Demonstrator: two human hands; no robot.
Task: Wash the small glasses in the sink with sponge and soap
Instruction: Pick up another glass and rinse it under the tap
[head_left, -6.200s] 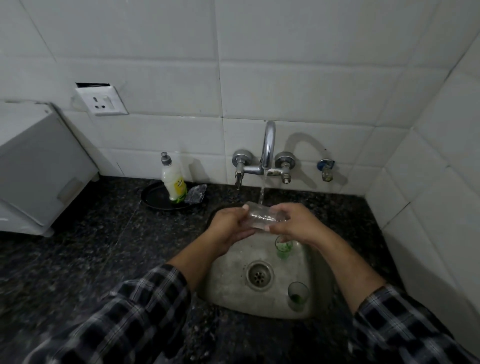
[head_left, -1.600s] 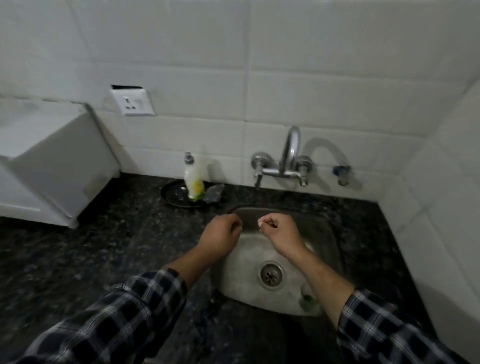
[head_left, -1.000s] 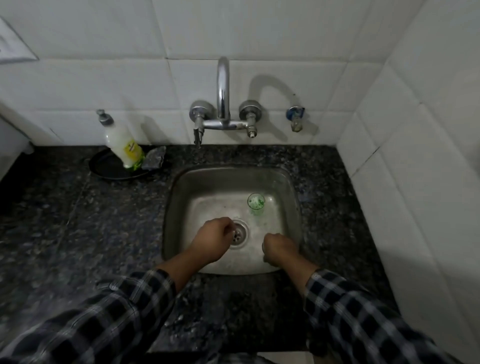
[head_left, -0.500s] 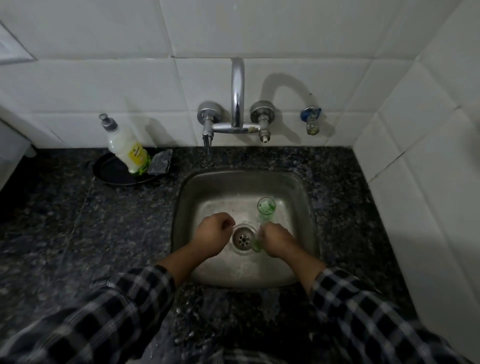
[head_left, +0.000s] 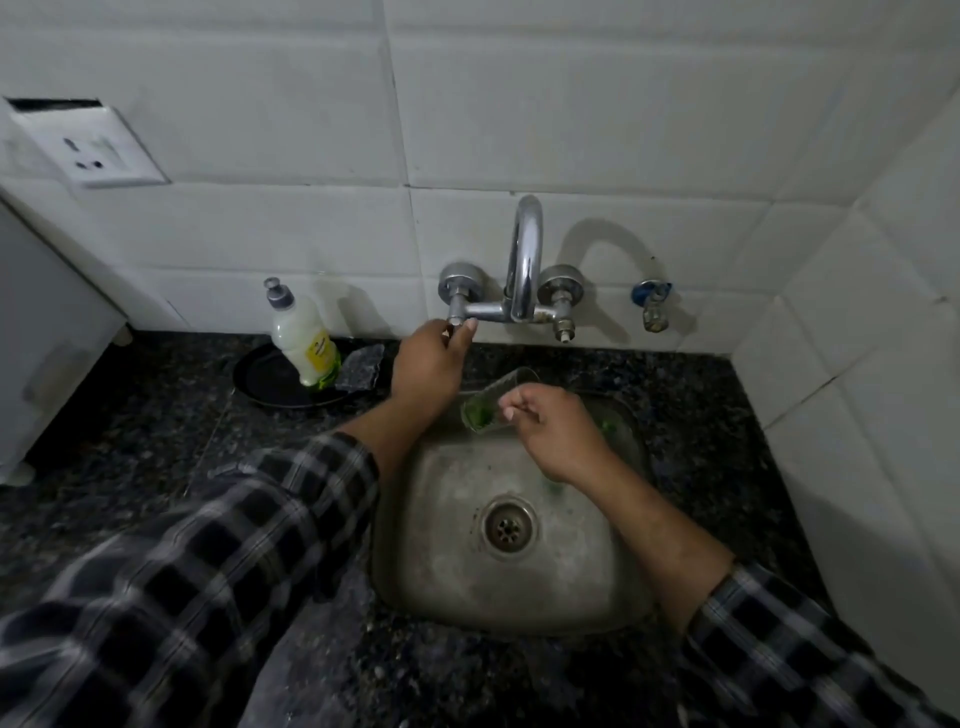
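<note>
- my left hand (head_left: 426, 366) is stretched forward to the back wall, forearm across the sink's left rim, back of the hand up
- its thumb and fingertips are curled in and pinch the left tap knob (head_left: 456, 312), wrist straight
- my right hand (head_left: 558, 439) is raised over the back half of the sink (head_left: 452, 571), forearm coming in from the lower right, knuckles up
- its fingers are curled, and thumb and fingertips grip the small glass (head_left: 491, 402) by its right part
- the glass is off the sink floor, just right of my left wrist, below and in front of the tap spout (head_left: 525, 249)
- the glass lies tipped over, nearly on its side, long axis running from near left to far right
- the end with green residue faces left toward my left forearm; can't tell which end is the mouth
- a green speck shows past my right hand at the sink's back right, too hidden to name
- the drain (head_left: 509, 527) sits mid sink floor, under my right forearm's line
- the soap bottle (head_left: 304, 338) stands leaning in a black dish (head_left: 270, 384) on the counter (head_left: 156, 415), left of the sink against the wall
- the grey sponge (head_left: 361, 366) lies at the dish's right edge, touching the bottle's base, near my left hand
- both sleeves are dark plaid, pushed up above the wrists
</note>
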